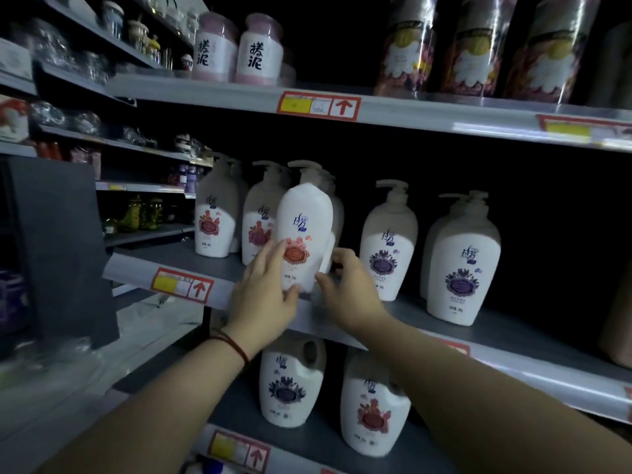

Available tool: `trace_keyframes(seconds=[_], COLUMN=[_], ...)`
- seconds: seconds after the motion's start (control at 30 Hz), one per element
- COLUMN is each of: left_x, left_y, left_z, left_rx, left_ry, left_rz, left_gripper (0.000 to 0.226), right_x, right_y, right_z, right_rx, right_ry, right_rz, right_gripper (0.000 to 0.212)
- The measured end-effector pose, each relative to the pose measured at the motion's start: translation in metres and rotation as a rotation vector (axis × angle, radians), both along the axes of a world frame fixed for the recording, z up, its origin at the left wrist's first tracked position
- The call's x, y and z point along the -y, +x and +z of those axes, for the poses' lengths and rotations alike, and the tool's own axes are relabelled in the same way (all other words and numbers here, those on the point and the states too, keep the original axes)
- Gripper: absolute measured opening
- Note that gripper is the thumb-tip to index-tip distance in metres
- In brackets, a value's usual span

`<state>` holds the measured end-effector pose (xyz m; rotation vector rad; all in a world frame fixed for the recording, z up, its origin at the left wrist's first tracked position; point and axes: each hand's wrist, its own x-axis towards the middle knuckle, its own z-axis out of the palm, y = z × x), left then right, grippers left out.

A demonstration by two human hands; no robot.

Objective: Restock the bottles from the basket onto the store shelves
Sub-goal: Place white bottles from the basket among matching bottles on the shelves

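A white pump bottle (304, 227) with an orange-red flower label stands at the front of the middle shelf (513, 336), slightly tilted. My left hand (265, 295) holds its lower left side, thumb under the base edge. My right hand (349, 289) holds its lower right side with curled fingers. Two similar red-label pump bottles (216, 217) stand to its left, and purple-label pump bottles (388, 241) to its right. The basket is out of view.
The lower shelf holds handled refill jugs (290, 381). On the upper shelf (410, 111) stand pink-capped jars (260, 51) and tall wrapped cylinders (475, 46). A dark panel (58, 248) stands at the left, with more shelving behind it.
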<state>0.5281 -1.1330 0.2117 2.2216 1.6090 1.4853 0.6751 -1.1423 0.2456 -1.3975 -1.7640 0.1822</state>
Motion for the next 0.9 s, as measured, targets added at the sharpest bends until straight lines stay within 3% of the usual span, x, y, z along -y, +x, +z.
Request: trace_keyframes(seconds=[0.13,0.27,0.4,0.5,0.67,0.8,0.9], left_x=[0.041,0.08,0.124,0.152,0.179,0.184,0.182], left_y=[0.015,0.048,0.092,0.13,0.195,0.232,0.256], left_z=[-0.024,-0.066,-0.129,-0.185,-0.273,-0.339,-0.393], left_rx=[-0.297,-0.502,-0.668,-0.813,-1.126,-1.357,-1.428], left_ry=[0.183,0.237,0.11,-0.08,-0.434,-0.628,-0.787], left_rz=[0.083,-0.034,-0.172,-0.354,-0.565,-0.688,-0.743], left_gripper=[0.057,0.044,0.033,0.034,0.05,0.049,0.047], right_x=[0.057,0.11,0.17,0.213,0.258,0.27,0.27], right_y=[0.041,0.094,0.145,0.179,0.232,0.254,0.262], right_z=[-0.036,-0.089,-0.155,-0.203,-0.29,-0.353,-0.403], right_rx=[0.495,0.879,0.889,0.903,0.922,0.836,0.727], right_ry=[0.152,0.236,-0.065,-0.403,-0.857,-1.096,-1.23], right_rz=[-0.058,-0.11,-0.099,-0.121,-0.128,-0.133,-0.168], right_gripper=[0.033,0.042,0.037,0.039,0.053,0.046,0.055])
